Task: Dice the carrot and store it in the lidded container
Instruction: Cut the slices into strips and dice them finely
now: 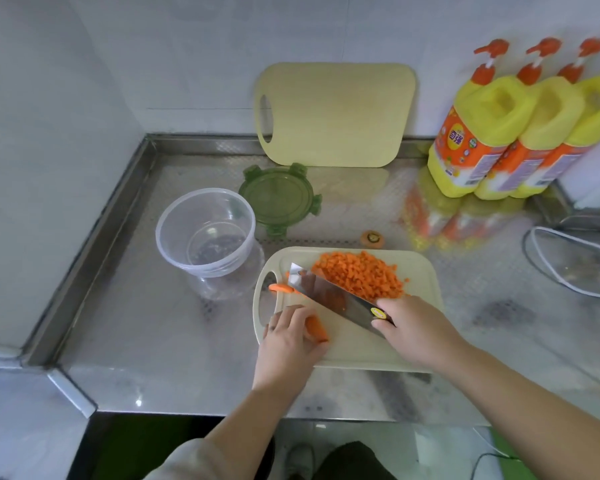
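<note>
The steel surface [146, 323] carries a pale cutting board [361, 351] directly under the left hand [288, 337] and right hand [413, 327]. Beyond the left hand stands a clear round container [205, 233], with a green lid [278, 199] lying just past it. A carrot stub [372, 238] lies beyond the right hand, and three yellow bottles [492, 133] stand farther off to its right.

A stainless-steel desk [136, 334] with an embossed, reflective surface fills a corner, and a raised metal rim [94, 244] runs along its left and back edges. White tiled walls [187, 64] rise behind and to the left. Pale floor [378, 434] shows below the front edge. The light is soft and even.
</note>
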### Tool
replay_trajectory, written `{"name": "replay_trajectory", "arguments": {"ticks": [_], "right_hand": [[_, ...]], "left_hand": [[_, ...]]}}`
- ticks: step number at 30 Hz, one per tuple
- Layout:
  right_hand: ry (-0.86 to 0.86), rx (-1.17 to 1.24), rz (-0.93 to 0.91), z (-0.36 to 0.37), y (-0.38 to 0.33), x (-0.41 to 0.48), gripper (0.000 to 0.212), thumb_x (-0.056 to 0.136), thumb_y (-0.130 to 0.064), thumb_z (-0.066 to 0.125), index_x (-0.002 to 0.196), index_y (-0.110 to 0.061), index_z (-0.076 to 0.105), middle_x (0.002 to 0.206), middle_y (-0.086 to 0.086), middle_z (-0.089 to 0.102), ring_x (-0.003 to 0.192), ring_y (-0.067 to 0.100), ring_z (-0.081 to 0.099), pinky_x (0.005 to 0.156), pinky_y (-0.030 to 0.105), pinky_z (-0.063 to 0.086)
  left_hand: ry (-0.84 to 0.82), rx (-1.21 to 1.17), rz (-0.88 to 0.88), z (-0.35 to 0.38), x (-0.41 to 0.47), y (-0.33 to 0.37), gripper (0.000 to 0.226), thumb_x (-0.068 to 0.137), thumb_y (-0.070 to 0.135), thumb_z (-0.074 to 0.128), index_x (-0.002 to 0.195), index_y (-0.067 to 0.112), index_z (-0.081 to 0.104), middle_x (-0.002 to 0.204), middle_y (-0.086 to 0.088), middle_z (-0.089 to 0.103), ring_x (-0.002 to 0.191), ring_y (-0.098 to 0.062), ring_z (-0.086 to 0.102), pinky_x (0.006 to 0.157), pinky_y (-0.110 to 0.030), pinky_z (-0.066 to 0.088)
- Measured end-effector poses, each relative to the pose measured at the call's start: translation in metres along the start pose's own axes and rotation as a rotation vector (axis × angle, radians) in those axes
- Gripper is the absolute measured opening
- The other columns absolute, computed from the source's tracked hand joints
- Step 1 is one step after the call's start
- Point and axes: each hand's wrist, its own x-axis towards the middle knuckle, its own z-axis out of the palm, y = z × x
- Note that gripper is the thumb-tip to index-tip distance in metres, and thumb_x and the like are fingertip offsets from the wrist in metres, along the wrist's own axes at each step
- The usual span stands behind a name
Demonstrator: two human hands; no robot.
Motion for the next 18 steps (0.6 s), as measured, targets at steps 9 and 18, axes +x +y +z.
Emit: {"name": "replay_trajectory", "arguments": {"ticks": [9,18], "right_hand": [[0.030,-0.059,-0.015,0.028,-0.015,-0.021,0.020,0.096,-0.026,0.040,0.077,-0.020,0.040,0.070,-0.003,0.045,0.072,0.024,0.051,0.055,0.032,0.030],[-0.039,-0.031,-0.075,0.036,-0.027,-0.032,0.011,0.096,-0.024,0.037,0.090,-0.022,0.046,0.094,-0.002,0.058,0.091,0.020,0.059,0.070,0.030,0.040]], "left_hand": [[0.008,-0.400,-0.415,-0.020,-0.004,0.017,0.026,0.086,0.037,0.065,0.107,0.023,0.056,0.109,0.010,0.056,0.086,-0.006,0.058,0.070,-0.019,0.042],[-0.013,-0.481,-0.566,-0.017,0.001,0.023,0.012,0.085,0.024,0.063,0.097,0.021,0.062,0.084,0.009,0.064,0.075,-0.007,0.061,0.057,-0.015,0.042]]}}
